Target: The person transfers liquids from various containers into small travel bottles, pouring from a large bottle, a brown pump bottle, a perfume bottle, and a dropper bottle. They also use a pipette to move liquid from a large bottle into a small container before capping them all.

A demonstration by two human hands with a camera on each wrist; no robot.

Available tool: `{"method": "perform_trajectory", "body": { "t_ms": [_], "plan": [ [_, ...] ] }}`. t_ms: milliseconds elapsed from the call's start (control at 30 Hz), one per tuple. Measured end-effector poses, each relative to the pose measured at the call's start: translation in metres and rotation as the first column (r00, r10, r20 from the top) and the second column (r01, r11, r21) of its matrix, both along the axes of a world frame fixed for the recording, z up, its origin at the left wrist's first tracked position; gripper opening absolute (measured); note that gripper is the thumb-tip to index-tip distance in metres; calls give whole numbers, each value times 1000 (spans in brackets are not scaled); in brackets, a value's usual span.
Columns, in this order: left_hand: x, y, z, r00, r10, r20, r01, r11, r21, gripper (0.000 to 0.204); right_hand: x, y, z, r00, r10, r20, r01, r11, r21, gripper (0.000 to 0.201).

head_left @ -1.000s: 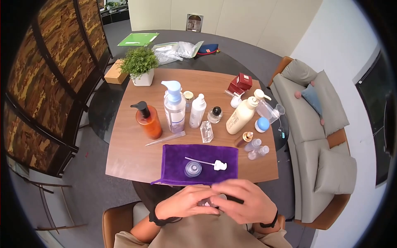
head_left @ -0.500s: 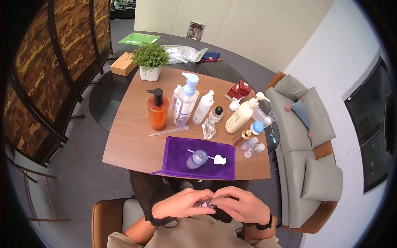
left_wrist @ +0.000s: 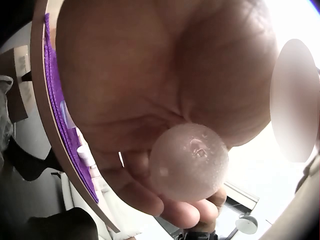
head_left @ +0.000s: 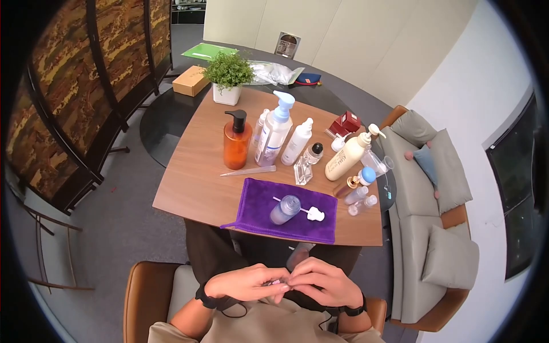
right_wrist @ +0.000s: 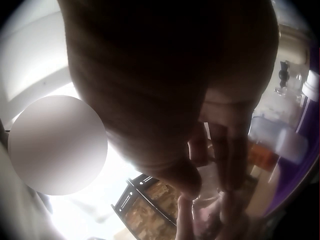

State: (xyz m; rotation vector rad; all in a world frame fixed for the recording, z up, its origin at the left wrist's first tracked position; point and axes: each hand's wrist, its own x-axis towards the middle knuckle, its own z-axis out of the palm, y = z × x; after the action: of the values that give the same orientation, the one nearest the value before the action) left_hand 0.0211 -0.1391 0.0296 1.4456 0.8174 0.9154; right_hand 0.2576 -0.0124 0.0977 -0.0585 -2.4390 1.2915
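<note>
Low over the lap, the left hand (head_left: pixel 246 283) holds a small see-through bottle (left_wrist: pixel 189 162), its fingers curled round the sides. The bottle's round base faces the palm in the left wrist view. From the other side, the right hand (head_left: pixel 326 283) pinches the bottle's clear top (right_wrist: pixel 209 177) between thumb and fingers; the fingers partly hide it. In front of the hands, a purple cloth (head_left: pixel 257 197) lies at the table's near edge. On it stands an open bluish translucent bottle (head_left: pixel 285 210), with a white pump head (head_left: pixel 315 214) and its tube lying behind it.
Beyond the cloth stand an orange pump bottle (head_left: pixel 237 143), a blue-topped pump bottle (head_left: pixel 273 137) and a cream pump bottle (head_left: pixel 345 157). Several small bottles fill the right side. A clear tapered stick (head_left: pixel 249 170) lies left of centre. A potted plant (head_left: pixel 227 94) stands behind.
The right hand's raised, spread fingers have come down and closed on the bottle's top. Both hands sit lower, and the head view has shifted.
</note>
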Motion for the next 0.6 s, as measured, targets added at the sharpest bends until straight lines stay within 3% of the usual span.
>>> {"method": "perform_trajectory", "body": {
  "t_ms": [100, 167, 200, 267, 333, 400, 433, 467, 533, 567, 600],
  "plan": [
    [-1, 2, 3, 997, -78, 18, 80, 988, -129, 23, 0, 14, 3, 991, 15, -131, -15, 1000, 6, 26],
    [3, 2, 7, 990, 106, 88, -102, 993, -51, 25, 6, 21, -3, 990, -50, -134, 37, 995, -94, 24],
    [7, 4, 11, 991, 105, 80, -100, 993, -63, 25, 10, 27, -7, 986, -112, -121, 88, 979, -183, 23],
    [13, 11, 25, 903, 345, 255, -369, 928, 54, 28, 15, 46, -27, 988, -94, -122, 68, 977, -200, 17],
    [10, 21, 21, 914, 307, 265, -341, 935, 94, 39, 12, 51, -39, 995, -56, -85, 22, 935, -354, 8],
    [16, 32, 22, 874, 337, 351, -418, 889, 186, 39, 2, 37, -43, 984, -167, -62, 133, 920, -370, 24],
    [10, 42, 21, 922, 315, 223, -371, 884, 284, 44, -5, 33, -40, 978, -182, -97, 137, 925, -354, 33],
    [10, 49, 25, 920, 315, 234, -373, 888, 268, 44, -10, 34, -39, 971, -194, -136, 139, 932, -334, 42],
    [8, 62, 37, 943, 296, 152, -332, 862, 382, 44, 1, 40, -55, 986, -150, -71, 113, 920, -375, 49],
    [6, 69, 33, 954, 256, 158, -299, 860, 413, 57, 7, 42, -60, 995, -100, -17, 84, 906, -415, 56],
    [3, 73, 35, 952, 255, 169, -303, 864, 402, 57, 7, 46, -58, 995, -102, -3, 92, 903, -420, 56]
  ]
}}
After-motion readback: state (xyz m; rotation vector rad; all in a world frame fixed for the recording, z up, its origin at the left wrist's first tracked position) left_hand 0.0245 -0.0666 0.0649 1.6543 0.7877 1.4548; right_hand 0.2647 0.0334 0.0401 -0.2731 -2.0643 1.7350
